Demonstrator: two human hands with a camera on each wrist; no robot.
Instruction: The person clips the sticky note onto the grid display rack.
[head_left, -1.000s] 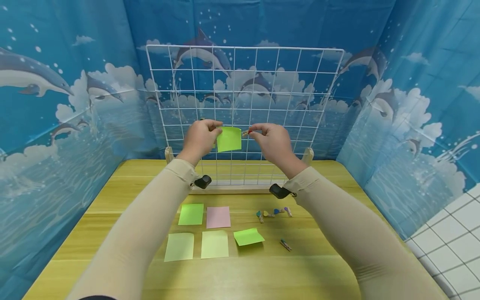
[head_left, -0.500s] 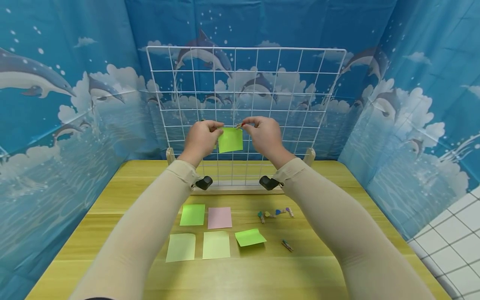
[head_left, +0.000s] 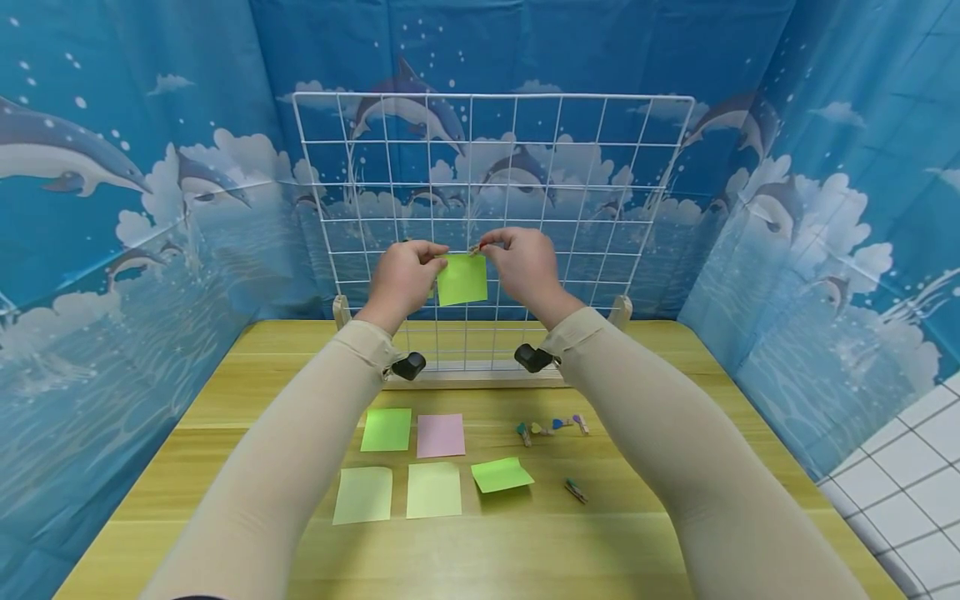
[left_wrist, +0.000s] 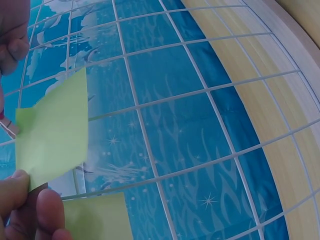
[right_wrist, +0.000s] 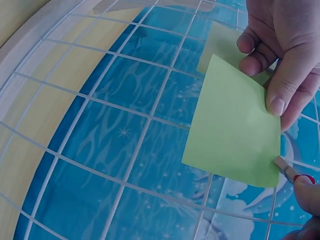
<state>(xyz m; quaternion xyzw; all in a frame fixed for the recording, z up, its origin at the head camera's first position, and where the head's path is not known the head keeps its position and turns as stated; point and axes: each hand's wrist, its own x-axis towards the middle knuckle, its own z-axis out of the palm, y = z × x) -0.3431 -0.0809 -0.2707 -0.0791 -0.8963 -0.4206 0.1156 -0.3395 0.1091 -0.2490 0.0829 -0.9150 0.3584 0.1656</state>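
Note:
My left hand [head_left: 401, 279] pinches a green sticky note [head_left: 462, 281] by its upper left corner, in front of the white wire grid [head_left: 471, 97]. Between thumb and fingertips, my right hand [head_left: 528, 262] holds a small wooden clothespin [right_wrist: 286, 169] with a red top. The clothespin's tip is right at the note's upper right corner in the right wrist view. Behind the held note and left hand, a second yellow-green sticky note [left_wrist: 100, 217] hangs against the grid, partly hidden by the fingers.
On the wooden table lie a green note [head_left: 386, 430], a pink note [head_left: 441, 436], two pale notes [head_left: 434, 491] and a curled green note [head_left: 502, 475]. Several small clothespins [head_left: 523, 433] lie to the right, one apart [head_left: 576, 490]. Wooden feet [head_left: 619, 312] support the grid.
My right hand has moved left and slightly up, bringing the clothespin from beside the note to its upper right corner. The left hand keeps its pinch nearly still.

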